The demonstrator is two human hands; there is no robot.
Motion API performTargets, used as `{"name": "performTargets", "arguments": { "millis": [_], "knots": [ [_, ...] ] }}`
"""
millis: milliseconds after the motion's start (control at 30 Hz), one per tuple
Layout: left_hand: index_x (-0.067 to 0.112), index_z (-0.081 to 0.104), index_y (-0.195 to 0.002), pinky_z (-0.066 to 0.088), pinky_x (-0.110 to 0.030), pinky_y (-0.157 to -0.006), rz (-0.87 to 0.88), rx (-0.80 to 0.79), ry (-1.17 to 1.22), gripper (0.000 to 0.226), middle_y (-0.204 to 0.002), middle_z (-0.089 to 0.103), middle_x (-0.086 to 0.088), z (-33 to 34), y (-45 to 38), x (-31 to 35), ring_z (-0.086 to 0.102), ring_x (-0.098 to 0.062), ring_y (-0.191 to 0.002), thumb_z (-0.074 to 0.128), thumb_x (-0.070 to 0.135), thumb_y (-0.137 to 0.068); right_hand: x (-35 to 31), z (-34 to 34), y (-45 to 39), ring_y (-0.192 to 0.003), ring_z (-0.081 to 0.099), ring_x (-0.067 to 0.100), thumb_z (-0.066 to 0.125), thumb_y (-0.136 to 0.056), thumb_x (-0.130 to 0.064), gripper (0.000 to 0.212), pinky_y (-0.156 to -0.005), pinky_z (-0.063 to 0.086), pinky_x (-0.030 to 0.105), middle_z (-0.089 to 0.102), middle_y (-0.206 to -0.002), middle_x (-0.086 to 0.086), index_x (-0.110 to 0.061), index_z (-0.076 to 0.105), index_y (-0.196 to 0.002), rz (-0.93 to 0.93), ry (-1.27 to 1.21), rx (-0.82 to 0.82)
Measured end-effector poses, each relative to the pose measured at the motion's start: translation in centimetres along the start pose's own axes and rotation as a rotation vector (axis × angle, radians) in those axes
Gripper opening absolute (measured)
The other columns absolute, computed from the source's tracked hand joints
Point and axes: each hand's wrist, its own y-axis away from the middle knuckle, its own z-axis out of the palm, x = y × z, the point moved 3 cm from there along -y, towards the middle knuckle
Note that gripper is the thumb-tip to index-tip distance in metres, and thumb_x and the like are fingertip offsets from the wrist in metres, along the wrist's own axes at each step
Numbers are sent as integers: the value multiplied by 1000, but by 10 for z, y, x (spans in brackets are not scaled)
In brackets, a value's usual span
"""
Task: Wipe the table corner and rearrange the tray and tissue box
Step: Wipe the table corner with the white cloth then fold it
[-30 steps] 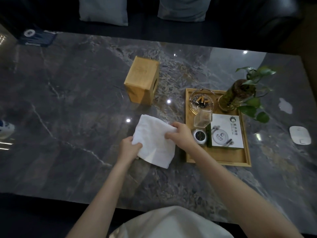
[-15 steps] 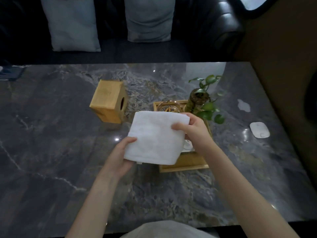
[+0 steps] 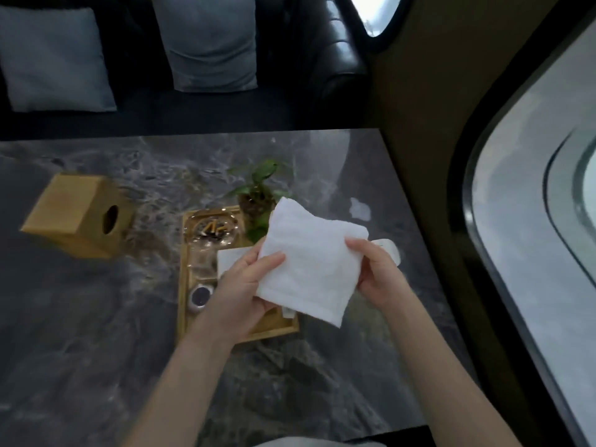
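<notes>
Above marble table [image 3: 96, 317], left hand [image 3: 240, 285] and right hand [image 3: 377, 275] pinch folded cloth [image 3: 309, 262].

One camera only, worn on the head — it looks forward and down, close over the marble worktop [image 3: 96, 333] (its right end), facing the sofa [image 3: 338, 53] behind.
</notes>
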Motion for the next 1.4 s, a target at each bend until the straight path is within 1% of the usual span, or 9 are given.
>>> {"name": "performTargets", "arguments": {
  "millis": [200, 433, 567, 733, 867, 967, 1100, 1333, 1400],
  "knots": [
    [25, 58, -108, 59, -31, -66, -76, -26, 17, 26, -105, 67, -1, 62, -42, -28, 64, -21, -96, 53, 16, -84, -11, -60, -7, -113, 57, 28, 58, -84, -30, 47, -89, 49, 41, 62, -123, 11, -9, 52, -126, 168, -156, 53],
    [16, 59, -109, 58, -36, -75, -116, -67, 262, 24, -99, 73, -6, 106, -86, -51, 71, -20, -88, 46, 13, -89, -18, -94, -17, -88, 70, 25, 37, -88, -55, 55, -73, 59, 34, 72, -103, 11, -14, 70, -106, 67, -480, -33],
    [16, 55, -115, 58, -38, -78, -134, -81, 274, 28, -108, 69, -7, 110, -106, -63, 65, -24, -101, 42, 10, -92, -25, -108, -26, -89, 69, 26, 42, -82, -59, 53, -84, 51, 40, 72, -103, 8, -19, 73, -98, 2, -456, 0],
    [22, 59, -111, 57, -32, -72, -83, 125, -153, 25, -113, 64, -3, 92, -127, -69, 64, -20, -97, 46, 16, -91, -56, -121, -43, -93, 69, 31, 59, -74, -44, 53, -78, 56, 42, 71, -106, 13, -9, 64, -114, 156, -315, -17],
    [20, 50, -126, 45, -30, -92, 89, 343, -584, 34, -127, 57, -4, 72, -149, -73, 56, -15, -109, 42, 24, -94, -84, -125, -54, -84, 71, 27, 43, -89, -44, 46, -76, 57, 40, 74, -95, 11, -11, 76, -89, 117, -275, -16],
    [20, 36, -137, 25, -34, -109, 232, 447, -1114, 42, -147, 35, -2, 51, -163, -77, 30, -16, -135, 36, 28, -96, -107, -118, -60, -88, 67, 24, 40, -92, -43, 47, -88, 50, 37, 76, -86, 7, -14, 76, -82, 26, -138, 3],
    [19, 12, -144, -3, -40, -116, 241, 455, -1675, 53, -157, 1, -1, 19, -181, -87, -5, -15, -143, 23, 38, -96, -122, -109, -84, -91, 54, 8, 40, -94, -40, 44, -76, 43, 20, 58, -104, -3, -11, 49, -125, -138, 293, 203],
    [15, 0, -144, -31, -20, -100, 225, 468, -1844, 59, -155, -9, 0, -8, -181, -95, -15, -11, -140, 13, 41, -93, -94, -92, -152, -84, 56, 13, 40, -96, -32, 24, -75, 43, 34, 58, -86, 3, -14, 57, -97, -204, 693, 162],
    [14, 0, -144, -32, -18, -101, 237, 451, -1882, 61, -153, -10, 0, -12, -181, -97, -14, -11, -140, 10, 42, -91, -73, -87, -173, -102, 56, 18, 37, -92, -44, 34, -92, 42, 34, 62, -98, 4, -17, 58, -101, -158, 755, 126]
  ]
}}
